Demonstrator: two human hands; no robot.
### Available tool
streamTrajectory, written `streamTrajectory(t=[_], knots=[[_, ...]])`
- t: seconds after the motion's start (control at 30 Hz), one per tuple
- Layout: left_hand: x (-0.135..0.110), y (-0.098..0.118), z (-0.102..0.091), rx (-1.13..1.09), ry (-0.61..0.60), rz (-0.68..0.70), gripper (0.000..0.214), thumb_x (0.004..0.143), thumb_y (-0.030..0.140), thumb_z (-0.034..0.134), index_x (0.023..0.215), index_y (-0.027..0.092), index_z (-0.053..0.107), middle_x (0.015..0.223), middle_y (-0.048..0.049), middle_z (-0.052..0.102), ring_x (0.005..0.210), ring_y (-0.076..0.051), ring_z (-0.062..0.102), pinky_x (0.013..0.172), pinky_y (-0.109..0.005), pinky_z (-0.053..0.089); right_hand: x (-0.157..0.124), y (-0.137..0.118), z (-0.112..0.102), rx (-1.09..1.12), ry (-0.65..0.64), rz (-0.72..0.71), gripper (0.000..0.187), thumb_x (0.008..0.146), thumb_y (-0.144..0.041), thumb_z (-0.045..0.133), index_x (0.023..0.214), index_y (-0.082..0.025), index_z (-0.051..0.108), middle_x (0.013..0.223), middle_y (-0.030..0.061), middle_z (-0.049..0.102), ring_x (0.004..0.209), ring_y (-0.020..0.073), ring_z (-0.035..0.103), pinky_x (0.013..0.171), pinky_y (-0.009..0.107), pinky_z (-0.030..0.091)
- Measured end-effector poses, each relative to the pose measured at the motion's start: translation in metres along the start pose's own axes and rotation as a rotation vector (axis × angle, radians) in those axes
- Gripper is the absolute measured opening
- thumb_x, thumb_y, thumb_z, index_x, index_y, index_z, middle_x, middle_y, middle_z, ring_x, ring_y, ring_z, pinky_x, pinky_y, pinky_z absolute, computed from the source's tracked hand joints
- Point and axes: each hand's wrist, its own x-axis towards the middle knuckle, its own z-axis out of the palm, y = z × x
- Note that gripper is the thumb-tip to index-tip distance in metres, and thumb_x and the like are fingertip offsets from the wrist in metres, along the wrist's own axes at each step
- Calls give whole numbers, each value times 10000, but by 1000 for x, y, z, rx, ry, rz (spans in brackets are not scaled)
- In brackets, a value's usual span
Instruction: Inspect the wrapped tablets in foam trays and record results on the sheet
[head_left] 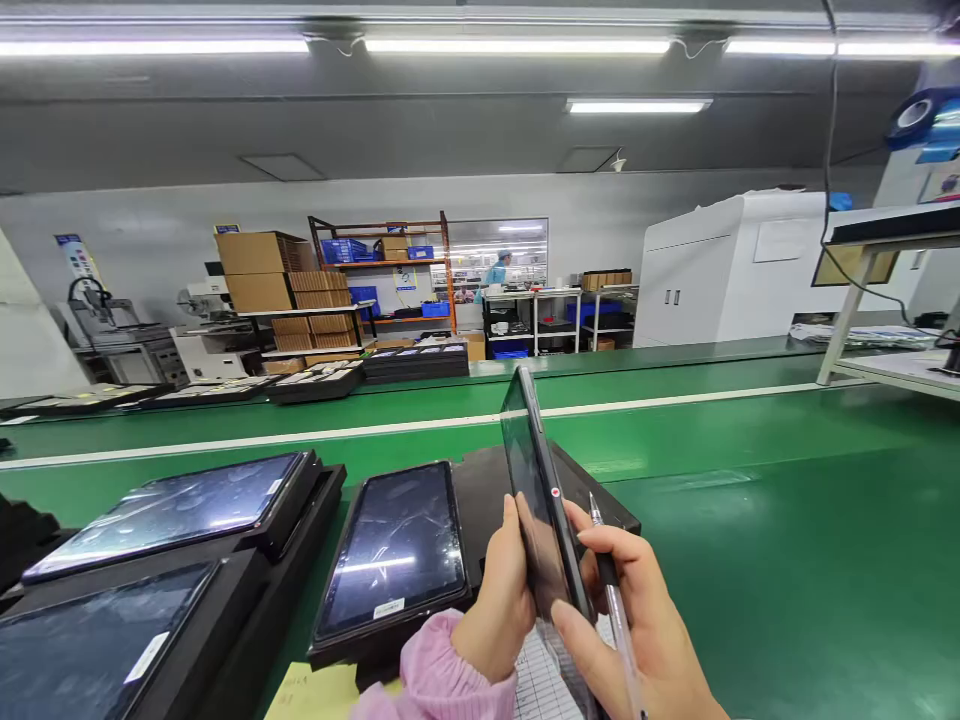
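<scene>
A dark tablet (530, 470) stands on edge between my two hands, its thin side with a small red dot turned toward me. My left hand (501, 590) grips it from the left, thumb up along the screen. With my right hand (637, 610) I hold the tablet's right side, and a clear-barrelled pen (618, 610) is tucked between the same fingers, tip upward. Left of my hands another tablet (397, 545) with a white label lies face up in a black tray. Below the held tablet shows a gridded paper sheet (541, 675), partly hidden.
More tablets in black foam trays (300, 535) are stacked at the left. A yellow sticky note (311, 690) lies at the front edge. Across the green bench (787, 540) are further trays (416, 362); a white shelf stand (892, 372) is at the right. A person (498, 270) is far back.
</scene>
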Motion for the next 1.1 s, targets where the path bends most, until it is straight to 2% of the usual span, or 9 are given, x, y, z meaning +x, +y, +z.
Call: streamTrajectory(t=[0.17, 0.4, 0.57, 0.63, 0.73, 0.87, 0.9, 1.0, 1.1], knots=[[1, -6, -4, 27, 115, -79, 407, 826, 514, 547, 772, 118, 627, 641, -55, 647, 610, -177, 631, 597, -271, 507, -1, 3, -8, 101, 53, 127, 350, 787, -219, 559, 1109, -284, 435, 1359, 90, 480, 782, 175, 628, 559, 247, 515], [-8, -7, -2, 12, 85, -146, 403, 900, 453, 450, 836, 106, 646, 832, -111, 706, 761, -195, 669, 667, -271, 514, -6, 9, -17, 127, 45, 184, 322, 829, -288, 560, 1122, -287, 427, 1359, 81, 483, 1007, 227, 604, 677, 288, 536], [-3, -8, -3, 36, 109, -146, 422, 904, 461, 437, 869, 98, 650, 839, -115, 698, 761, -198, 655, 670, -287, 490, -10, 12, -26, -4, 58, 154, 304, 841, -333, 536, 1109, -262, 411, 1262, 115, 551, 783, 193, 631, 604, 283, 520], [0, -3, -5, 24, 157, -94, 381, 899, 437, 464, 881, 101, 645, 868, -107, 690, 779, -187, 644, 716, -291, 479, -1, 14, -36, -130, 57, 198, 326, 808, -314, 557, 1095, -259, 413, 1075, 86, 624, 644, 153, 592, 538, 253, 487], [-3, 14, -7, -35, 171, -3, 259, 885, 368, 514, 877, 140, 636, 885, -55, 678, 790, -148, 626, 765, -269, 462, 30, 23, -56, -302, 85, 289, 326, 740, -315, 585, 1019, -249, 429, 809, 19, 592, 579, 137, 530, 502, 240, 431], [-24, 45, -17, 2, -104, 151, 156, 834, 252, 559, 917, 143, 633, 966, -61, 654, 889, -169, 602, 766, -283, 461, 82, 50, -67, -180, 120, 464, 367, 631, -357, 582, 929, -232, 409, 775, 11, 536, 593, 142, 498, 506, 246, 410], [-32, 50, -23, 52, -113, 215, 195, 805, 262, 594, 964, 155, 630, 1012, -62, 642, 940, -184, 589, 763, -288, 460, 91, 59, -66, -138, 113, 516, 378, 613, -361, 582, 920, -235, 399, 761, 1, 521, 567, 136, 478, 481, 243, 389], [-63, 56, -50, 226, 16, 437, 324, 730, 310, 668, 1035, 211, 625, 1084, -40, 617, 1050, -206, 540, 791, -288, 452, 105, 82, -60, -98, 75, 607, 404, 600, -375, 587, 931, -239, 400, 727, -15, 486, 535, 133, 447, 448, 243, 344], [-93, 46, -87, 474, -46, 502, 209, 754, 343, 631, 903, 201, 669, 939, -46, 659, 924, -198, 587, 767, -283, 464, 107, 105, -53, -212, -21, 675, 406, 665, -437, 563, 987, -228, 429, 695, -8, 497, 530, 149, 459, 456, 264, 340]])
